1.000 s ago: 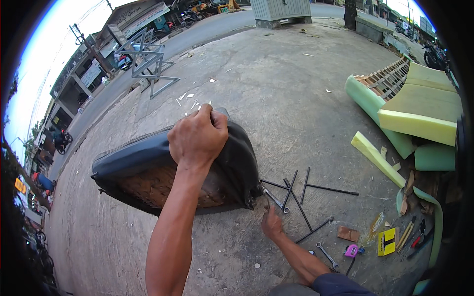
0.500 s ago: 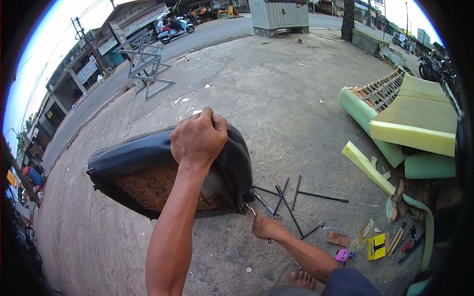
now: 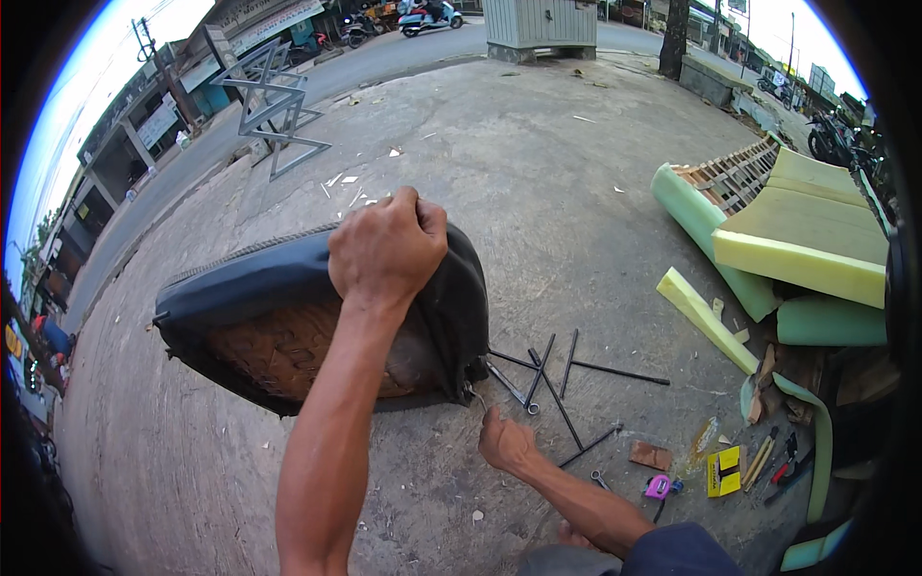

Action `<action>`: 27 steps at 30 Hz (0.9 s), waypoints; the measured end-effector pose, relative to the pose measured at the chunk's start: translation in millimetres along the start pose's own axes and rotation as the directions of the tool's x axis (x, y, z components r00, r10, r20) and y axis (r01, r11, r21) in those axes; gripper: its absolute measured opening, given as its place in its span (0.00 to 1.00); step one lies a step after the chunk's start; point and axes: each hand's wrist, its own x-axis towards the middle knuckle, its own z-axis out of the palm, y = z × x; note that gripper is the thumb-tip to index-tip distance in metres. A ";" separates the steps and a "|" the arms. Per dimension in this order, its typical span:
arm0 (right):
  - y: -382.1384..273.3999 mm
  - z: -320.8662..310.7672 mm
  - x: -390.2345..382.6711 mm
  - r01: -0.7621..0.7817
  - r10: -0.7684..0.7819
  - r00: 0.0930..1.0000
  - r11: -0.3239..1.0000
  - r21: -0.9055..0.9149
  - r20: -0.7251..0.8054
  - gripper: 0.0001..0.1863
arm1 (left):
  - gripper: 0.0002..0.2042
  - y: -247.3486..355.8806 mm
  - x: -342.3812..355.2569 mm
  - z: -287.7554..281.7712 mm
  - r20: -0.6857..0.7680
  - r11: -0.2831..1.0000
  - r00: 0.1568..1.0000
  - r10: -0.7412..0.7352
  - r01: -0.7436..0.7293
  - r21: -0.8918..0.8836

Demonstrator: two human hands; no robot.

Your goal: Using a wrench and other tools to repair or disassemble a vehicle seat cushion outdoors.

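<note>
A black vinyl-covered seat cushion [image 3: 252,261] stands tilted on the concrete, its worn brown underside [image 3: 269,348] facing me. My left hand [image 3: 386,248] is closed in a fist over its upper edge, knuckles up. At the lower right corner, my right hand [image 3: 506,441] is closed round a thin, bent metal wrench [image 3: 476,395]. The wrench's far end touches the frayed corner of the cushion; its exact seat there is too small to make out. Just right of that corner lie a ring wrench [image 3: 514,388] and several thin black metal rods [image 3: 562,403].
Near my right arm lie a brick piece [image 3: 650,454], a pink tape measure [image 3: 659,487], a yellow box [image 3: 726,471], pliers [image 3: 788,461] and a small wrench [image 3: 600,480]. Yellow foam slabs [image 3: 802,259] are piled at right. A grey metal frame [image 3: 274,115] stands far left, near the road.
My right hand has moved slightly up and left, and less of the wrench shows. My left hand keeps its hold. The view has shifted a little; a scooter has moved right along the road.
</note>
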 end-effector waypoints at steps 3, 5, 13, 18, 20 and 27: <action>4.6 -3.5 3.3 0.085 -0.085 0.994 0.996 -0.002 -0.063 0.14 | 0.14 -3.5 9.9 -5.4 0.063 1.000 0.998 0.009 -0.008 -0.019; -1.2 -14.8 2.3 0.078 -0.077 0.997 0.997 -0.015 0.026 0.16 | 0.15 -5.5 13.2 -4.5 0.094 1.000 0.995 0.018 -0.016 -0.022; 83.2 63.6 22.6 0.177 -0.217 0.929 0.972 -0.154 -0.300 0.11 | 0.16 -2.5 25.8 -6.8 0.133 1.000 0.991 0.011 -0.015 0.027; 101.3 99.7 77.9 0.290 -0.347 0.847 0.937 -0.196 -0.402 0.11 | 0.17 -2.2 12.9 8.6 0.157 0.989 0.985 -0.067 0.045 0.140; 86.8 77.6 64.0 0.189 -0.203 0.940 0.979 -0.080 -0.273 0.10 | 0.17 -1.4 27.5 3.3 0.152 0.988 0.986 -0.065 0.042 0.149; 42.0 91.9 59.3 0.297 -0.103 0.883 0.878 0.374 -0.458 0.09 | 0.17 -4.0 33.9 9.7 0.127 0.992 0.990 -0.057 0.042 0.120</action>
